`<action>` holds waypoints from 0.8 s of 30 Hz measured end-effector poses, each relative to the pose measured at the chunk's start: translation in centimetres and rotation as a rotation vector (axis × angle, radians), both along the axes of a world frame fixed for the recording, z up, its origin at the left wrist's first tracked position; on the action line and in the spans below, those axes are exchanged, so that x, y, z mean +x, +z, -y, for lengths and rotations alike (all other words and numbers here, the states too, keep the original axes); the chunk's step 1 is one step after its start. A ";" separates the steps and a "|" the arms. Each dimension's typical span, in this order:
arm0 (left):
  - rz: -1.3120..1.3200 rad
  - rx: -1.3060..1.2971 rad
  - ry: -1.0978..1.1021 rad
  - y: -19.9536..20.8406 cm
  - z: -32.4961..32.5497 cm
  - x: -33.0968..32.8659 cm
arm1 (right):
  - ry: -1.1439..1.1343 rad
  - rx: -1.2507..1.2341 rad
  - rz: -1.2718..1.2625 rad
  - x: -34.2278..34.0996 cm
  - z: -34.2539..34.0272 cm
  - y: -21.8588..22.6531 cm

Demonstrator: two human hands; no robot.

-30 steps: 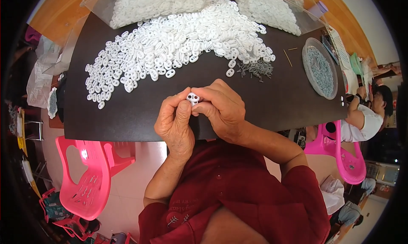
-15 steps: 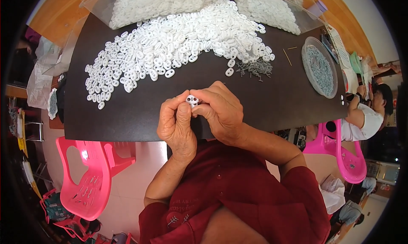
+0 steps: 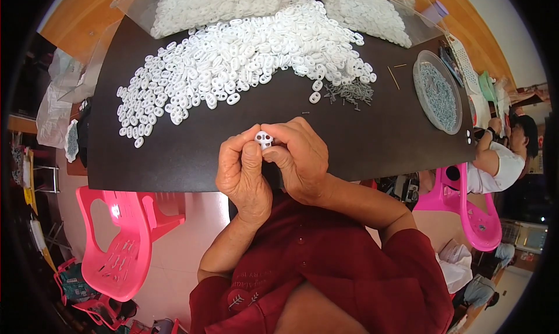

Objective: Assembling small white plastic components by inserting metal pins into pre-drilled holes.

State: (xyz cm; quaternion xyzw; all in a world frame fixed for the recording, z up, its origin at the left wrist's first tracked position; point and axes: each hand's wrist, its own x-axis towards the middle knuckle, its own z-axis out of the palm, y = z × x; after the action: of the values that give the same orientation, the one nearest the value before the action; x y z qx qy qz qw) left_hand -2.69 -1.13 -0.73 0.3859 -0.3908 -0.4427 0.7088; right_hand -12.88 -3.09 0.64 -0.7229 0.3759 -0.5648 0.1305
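Between the fingertips of both hands, over the near part of the dark table (image 3: 174,159), is a small white plastic piece with dark holes (image 3: 264,139). My left hand (image 3: 244,174) pinches it from the left with thumb and forefinger. From the right my right hand (image 3: 300,159) grips it the same way, thumb below and forefinger on top. Beyond the hands spreads a big heap of white oval two-holed pieces (image 3: 233,60). A small pile of grey screws (image 3: 351,92) lies at the heap's right end. One loose screw (image 3: 305,112) lies just beyond my right hand.
Clear bins of white pieces (image 3: 215,11) stand at the back. On the right sits a round tub of grey screws (image 3: 438,95), with thin brass-coloured sticks (image 3: 394,78) beside it. Pink chairs (image 3: 119,241) flank the table. Another person (image 3: 501,159) sits at far right.
Both hands keep their pinch on the white piece and have barely moved. My right hand has shifted slightly left, and the loose screw beyond it shows more plainly.
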 end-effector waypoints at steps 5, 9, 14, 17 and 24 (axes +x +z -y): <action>0.053 -0.055 0.047 -0.3 -0.2 0.0 | -0.009 -0.080 -0.051 0.2 0.2 -0.1; 0.095 -0.047 0.045 -0.3 -0.4 0.1 | -0.027 -0.100 -0.053 0.3 0.0 -0.3; 0.185 -0.046 0.099 -0.2 -0.4 -0.1 | -0.040 -0.126 -0.072 0.4 0.0 -0.3; 0.182 -0.044 0.117 0.1 -0.3 -0.3 | -0.046 -0.142 -0.077 0.5 0.0 -0.2; 0.135 -0.043 0.138 0.8 0.1 -0.9 | -0.064 -0.176 -0.111 0.5 0.2 -0.2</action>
State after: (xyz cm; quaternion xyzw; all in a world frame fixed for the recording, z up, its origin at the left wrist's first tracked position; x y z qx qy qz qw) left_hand -3.59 -1.25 0.02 0.4255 -0.4194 -0.3574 0.7179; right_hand -12.37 -3.25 0.47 -0.7495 0.3541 -0.5586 0.0273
